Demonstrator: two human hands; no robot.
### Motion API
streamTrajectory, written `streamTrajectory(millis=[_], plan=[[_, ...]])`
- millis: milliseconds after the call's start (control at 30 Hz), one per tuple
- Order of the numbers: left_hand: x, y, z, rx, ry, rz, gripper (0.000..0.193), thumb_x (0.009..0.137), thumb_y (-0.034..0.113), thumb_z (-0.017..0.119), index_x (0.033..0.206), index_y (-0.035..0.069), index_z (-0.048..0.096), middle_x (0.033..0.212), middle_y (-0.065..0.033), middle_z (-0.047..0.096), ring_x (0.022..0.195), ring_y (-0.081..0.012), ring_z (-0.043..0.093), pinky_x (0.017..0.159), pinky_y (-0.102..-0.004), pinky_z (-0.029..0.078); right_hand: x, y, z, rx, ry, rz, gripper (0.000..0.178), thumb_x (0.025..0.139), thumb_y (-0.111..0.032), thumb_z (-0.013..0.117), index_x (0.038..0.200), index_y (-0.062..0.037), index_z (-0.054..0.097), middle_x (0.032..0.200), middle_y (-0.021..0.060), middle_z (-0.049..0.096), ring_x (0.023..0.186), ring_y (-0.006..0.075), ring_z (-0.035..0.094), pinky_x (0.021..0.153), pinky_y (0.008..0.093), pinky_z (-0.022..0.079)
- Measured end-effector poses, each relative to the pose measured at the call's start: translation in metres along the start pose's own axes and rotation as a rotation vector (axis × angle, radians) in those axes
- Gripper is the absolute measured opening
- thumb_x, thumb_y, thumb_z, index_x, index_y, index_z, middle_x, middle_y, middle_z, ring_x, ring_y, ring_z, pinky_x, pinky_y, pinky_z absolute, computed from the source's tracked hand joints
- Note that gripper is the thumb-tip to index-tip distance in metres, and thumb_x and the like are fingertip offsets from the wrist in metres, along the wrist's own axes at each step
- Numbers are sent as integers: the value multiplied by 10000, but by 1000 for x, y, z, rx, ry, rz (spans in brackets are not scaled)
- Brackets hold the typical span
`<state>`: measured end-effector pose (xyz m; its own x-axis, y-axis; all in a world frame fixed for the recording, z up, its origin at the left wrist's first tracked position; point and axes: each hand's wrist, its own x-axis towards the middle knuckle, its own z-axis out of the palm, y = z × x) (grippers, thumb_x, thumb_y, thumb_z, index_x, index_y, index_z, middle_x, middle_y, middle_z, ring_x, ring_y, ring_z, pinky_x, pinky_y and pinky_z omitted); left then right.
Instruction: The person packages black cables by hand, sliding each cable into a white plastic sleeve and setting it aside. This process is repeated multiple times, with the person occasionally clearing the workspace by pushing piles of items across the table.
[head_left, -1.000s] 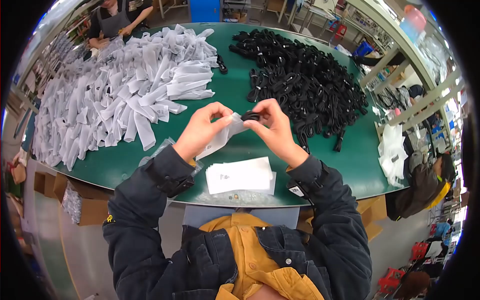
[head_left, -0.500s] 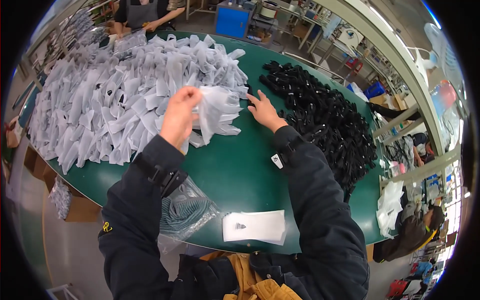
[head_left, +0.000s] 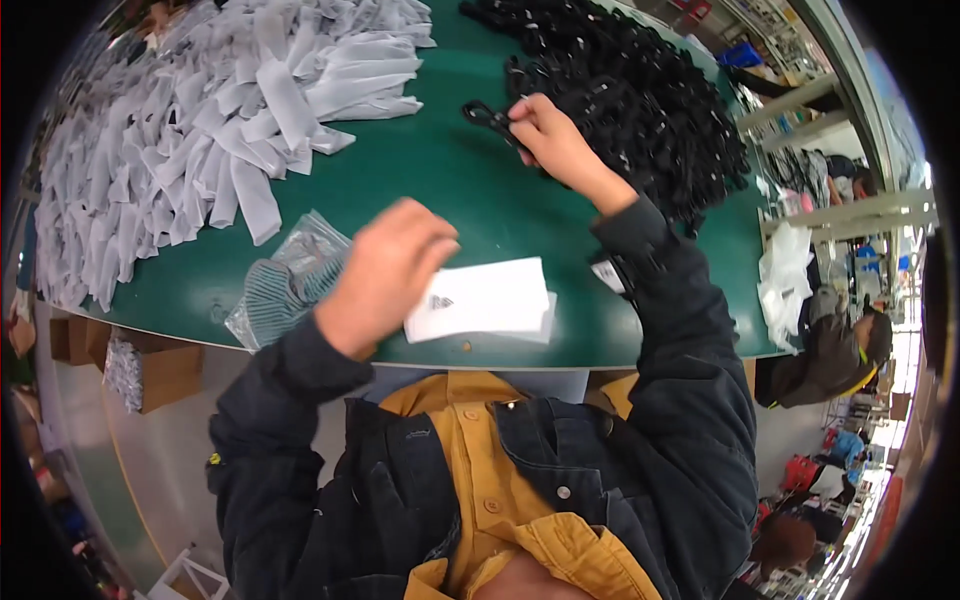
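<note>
My right hand (head_left: 545, 140) is closed on a looped black cord (head_left: 487, 117), which sticks out to the left of the fingertips. It is held over the green table beside a big heap of similar black cords (head_left: 640, 110). My left hand (head_left: 385, 275), slightly blurred, hovers at the left end of a stack of flat white bags (head_left: 485, 295) with a small dark print. Its fingers are bent, with a gap to the thumb, and nothing shows between them. Behind it, a clear plastic bag with grey-green striped contents (head_left: 285, 285) is partly covered by the hand.
A wide pile of filled frosted pouches (head_left: 220, 130) spreads over the left of the green table (head_left: 400, 180). Cardboard boxes (head_left: 165, 375) stand below its left edge. A white plastic bag (head_left: 785, 270) hangs at the right edge, near another person (head_left: 835, 350).
The frosted pouch has left my left hand, which has come back toward the white stack. My right hand has picked up a black cord. The view has tilted down toward my body.
</note>
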<state>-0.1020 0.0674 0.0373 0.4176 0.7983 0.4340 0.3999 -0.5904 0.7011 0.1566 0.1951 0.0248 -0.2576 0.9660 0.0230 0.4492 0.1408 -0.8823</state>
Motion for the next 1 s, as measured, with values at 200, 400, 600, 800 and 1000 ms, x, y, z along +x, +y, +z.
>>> streamTrajectory(millis=[200,400,600,800,1000], plan=[[-32,34,106,-7,-115,46,110,818,60,701,862,1,619,871,-129,545,845,-334,597,705,-420,500,-192,9,-16,127,111,105,222,973,-81,554,1189,-32,543,900,0,567,687,42,505,566,192,396],[-37,27,139,128,-198,82,121,819,58,698,874,-3,609,851,-133,543,825,-339,596,692,-424,500,-277,36,8,-43,338,-39,232,942,-31,594,1170,-1,564,959,41,611,866,103,596,671,261,486],[-38,16,140,-28,-160,-63,110,842,42,680,890,-7,594,823,-139,565,740,-314,599,675,-388,497,-279,36,19,-221,384,-239,279,871,5,656,1141,0,588,968,108,626,868,229,643,732,321,517],[-37,19,132,-310,-121,-371,80,862,6,654,881,-9,578,811,-133,574,686,-268,593,651,-346,475,-275,31,16,-468,297,-435,336,801,13,699,1123,-24,612,969,153,625,862,333,629,750,351,524],[-33,27,123,-188,-103,-161,81,847,-23,638,890,-10,571,820,-131,556,712,-303,585,656,-361,478,-270,27,14,-394,159,-357,258,853,-9,673,1105,-17,617,970,121,637,873,251,643,754,311,513]])
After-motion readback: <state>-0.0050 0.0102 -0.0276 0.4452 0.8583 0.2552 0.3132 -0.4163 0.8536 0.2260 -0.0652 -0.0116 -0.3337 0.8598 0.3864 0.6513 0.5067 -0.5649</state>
